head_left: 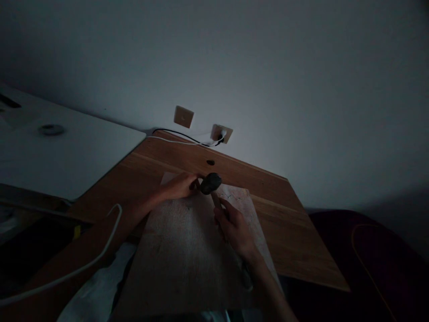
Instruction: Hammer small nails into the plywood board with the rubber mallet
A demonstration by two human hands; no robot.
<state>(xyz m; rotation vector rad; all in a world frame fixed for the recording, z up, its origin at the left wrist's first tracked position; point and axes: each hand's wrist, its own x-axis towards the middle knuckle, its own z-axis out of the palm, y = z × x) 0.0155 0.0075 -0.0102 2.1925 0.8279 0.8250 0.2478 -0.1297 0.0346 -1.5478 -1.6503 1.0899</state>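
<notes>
Two hands busy: right hand [234, 228] grips the hammer [211, 183], left hand [181, 185] pinches shut beside its head. Striking seemingly needs the left hand clear.

Wooden desk [295, 232]; white cable [99, 256]; wall socket [221, 133] behind.

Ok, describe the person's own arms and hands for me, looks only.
Bare throughout: no gloves on the left hand or right hand, and no sleeve on the left forearm or right forearm as far as they show. No watch, ring or bracelet can be made out, though the picture is dim.
</notes>
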